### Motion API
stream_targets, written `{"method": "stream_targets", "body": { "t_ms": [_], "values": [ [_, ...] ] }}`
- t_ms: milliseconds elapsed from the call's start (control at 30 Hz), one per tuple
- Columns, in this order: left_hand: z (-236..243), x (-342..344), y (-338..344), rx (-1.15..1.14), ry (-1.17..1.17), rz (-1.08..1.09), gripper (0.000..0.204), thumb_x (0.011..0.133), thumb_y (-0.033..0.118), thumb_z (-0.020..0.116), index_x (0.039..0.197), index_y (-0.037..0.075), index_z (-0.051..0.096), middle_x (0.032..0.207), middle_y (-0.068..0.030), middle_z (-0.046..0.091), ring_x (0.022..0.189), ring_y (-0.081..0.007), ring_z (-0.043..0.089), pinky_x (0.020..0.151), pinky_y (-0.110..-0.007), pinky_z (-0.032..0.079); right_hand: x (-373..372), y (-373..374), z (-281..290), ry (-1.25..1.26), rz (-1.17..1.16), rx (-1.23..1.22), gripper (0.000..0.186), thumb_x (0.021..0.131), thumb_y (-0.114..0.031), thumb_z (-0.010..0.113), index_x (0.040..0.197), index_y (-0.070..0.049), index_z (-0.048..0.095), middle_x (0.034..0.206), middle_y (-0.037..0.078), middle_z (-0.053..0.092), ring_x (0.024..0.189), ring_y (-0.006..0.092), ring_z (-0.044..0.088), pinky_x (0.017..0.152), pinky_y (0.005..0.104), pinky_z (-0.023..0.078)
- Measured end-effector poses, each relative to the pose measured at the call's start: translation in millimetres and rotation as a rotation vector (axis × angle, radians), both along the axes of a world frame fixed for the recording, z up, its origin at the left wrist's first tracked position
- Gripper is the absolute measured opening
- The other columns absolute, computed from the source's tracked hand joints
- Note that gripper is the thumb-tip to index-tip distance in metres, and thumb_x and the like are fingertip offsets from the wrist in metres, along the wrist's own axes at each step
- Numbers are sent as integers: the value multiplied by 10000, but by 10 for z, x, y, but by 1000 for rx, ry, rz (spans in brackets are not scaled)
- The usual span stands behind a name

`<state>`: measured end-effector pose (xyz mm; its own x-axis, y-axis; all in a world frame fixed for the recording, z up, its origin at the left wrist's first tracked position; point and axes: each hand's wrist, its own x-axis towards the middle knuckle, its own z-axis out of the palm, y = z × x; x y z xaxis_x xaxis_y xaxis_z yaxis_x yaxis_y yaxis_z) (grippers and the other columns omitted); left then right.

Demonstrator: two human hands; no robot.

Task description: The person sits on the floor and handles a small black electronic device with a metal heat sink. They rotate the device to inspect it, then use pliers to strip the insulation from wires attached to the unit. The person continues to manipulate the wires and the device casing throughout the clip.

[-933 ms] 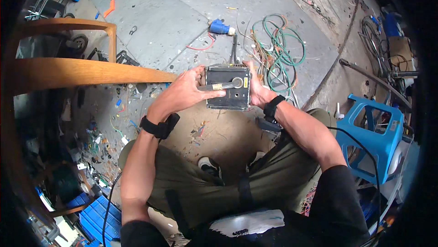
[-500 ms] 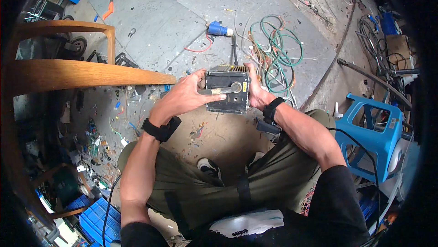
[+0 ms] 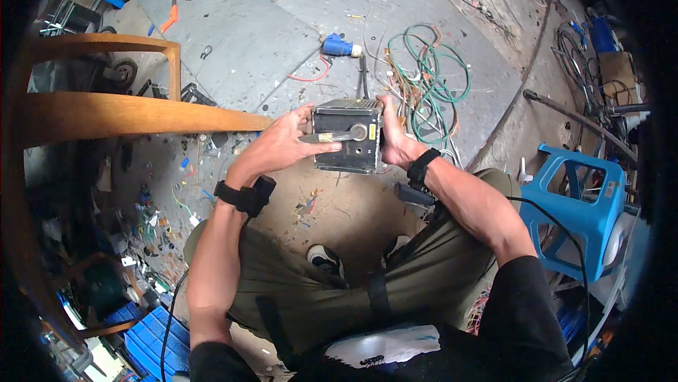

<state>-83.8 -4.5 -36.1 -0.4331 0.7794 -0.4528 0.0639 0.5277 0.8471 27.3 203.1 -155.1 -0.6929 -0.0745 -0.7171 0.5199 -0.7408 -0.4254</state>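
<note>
Both my hands hold up a black metal box [image 3: 334, 154] with a slatted top, a yellow sticker and a round fitting, its kind not clear to me. Out of that fitting a thick grey cable [image 3: 332, 138] runs left, bound with tan tape near my left fingers. My left hand [image 3: 281, 140] grips the left side, thumb pressed along the front under the cable. Against the right side lies my right hand [image 3: 397, 135], fingers bent round the back edge and partly hidden. A black cord [image 3: 364, 77] stretches on the floor behind the box, by a blue industrial plug [image 3: 337, 45].
Tangled green wires [image 3: 441, 64] lie beyond the box to the right. A wooden chair [image 3: 152, 115] reaches in from the left. At my right is a blue plastic stool [image 3: 580, 198]; a blue crate [image 3: 157, 339] stands lower left. Small scraps [image 3: 159, 223] litter the floor.
The box has shifted slightly left and tipped, so its slatted top looks different. My left hand and wrist have moved a little left with it.
</note>
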Motion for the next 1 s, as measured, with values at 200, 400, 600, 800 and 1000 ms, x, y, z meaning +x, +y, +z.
{"method": "stream_targets", "body": {
  "t_ms": [200,400,600,800,1000],
  "values": [
    [-63,-132,-66,-120,12,6,973,844,375,891,1552,-54,380,1509,-195,536,1409,-286,494,1177,-407,391,-12,31,-195,-10,40,48,903,966,-781,193,1471,-113,533,1405,133,632,1229,295,625,976,577,488],
    [-145,-170,-89,-117,39,-8,892,838,389,886,1515,-16,467,1501,-213,555,1452,-350,460,1184,-448,383,-3,37,-170,-11,13,26,896,985,-760,201,1501,-91,499,1449,142,598,1292,304,587,1048,585,445],
    [-158,-239,-232,-265,9,171,1088,805,363,915,1594,-57,295,1587,-259,436,1507,-333,389,1207,-421,351,-52,-7,96,-68,-48,188,784,982,-768,236,1222,-139,638,1035,68,740,887,202,709,735,467,564],
    [-158,-341,-328,-132,83,216,1028,778,265,917,1568,-45,337,1524,-217,501,1447,-292,467,1172,-391,406,-197,-3,247,-54,-181,196,670,1007,-714,383,1101,-120,677,984,79,727,894,202,682,751,444,518],
    [-127,-365,-277,-216,47,210,1054,792,371,913,1539,-101,338,1387,-270,610,1293,-288,597,1050,-396,492,-187,16,369,5,-183,272,624,932,-632,618,1115,-39,679,998,86,713,910,191,694,799,424,565]
  ]
}}
